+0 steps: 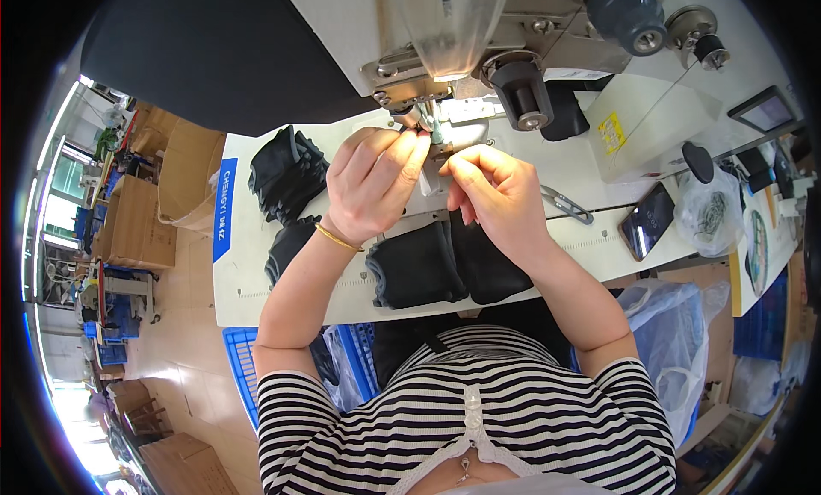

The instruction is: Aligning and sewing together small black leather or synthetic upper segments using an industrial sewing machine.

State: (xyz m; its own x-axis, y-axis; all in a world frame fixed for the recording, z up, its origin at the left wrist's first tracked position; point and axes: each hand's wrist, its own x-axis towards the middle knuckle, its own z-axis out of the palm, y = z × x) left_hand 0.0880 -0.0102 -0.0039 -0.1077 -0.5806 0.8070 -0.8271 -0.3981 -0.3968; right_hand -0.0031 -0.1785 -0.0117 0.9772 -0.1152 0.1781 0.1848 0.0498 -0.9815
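From where I stand, the white table [244, 264] is the largest thing, reaching out below and around the machine [569, 42]. Just in front of the machine lie black cloth pieces: a neat stack [416, 264], with a darker bundle [487, 260] against its right side; a looser pile [286, 174] sits to the machine's left. The cloth looks light, soft and limp, with nothing fragile about it; I expect single layers to slide or fold over, so the thicker bound edge seems the best place to take hold, with a flat palm steadying the rest. Neither hand is on these pieces. The left hand [374, 180] is right at the machine's needle area, fingertips pressed together, anything between them too small to make out. The right hand [500, 196] hangs curled just beside it, thumb near forefinger; I can't tell whether it pinches anything.
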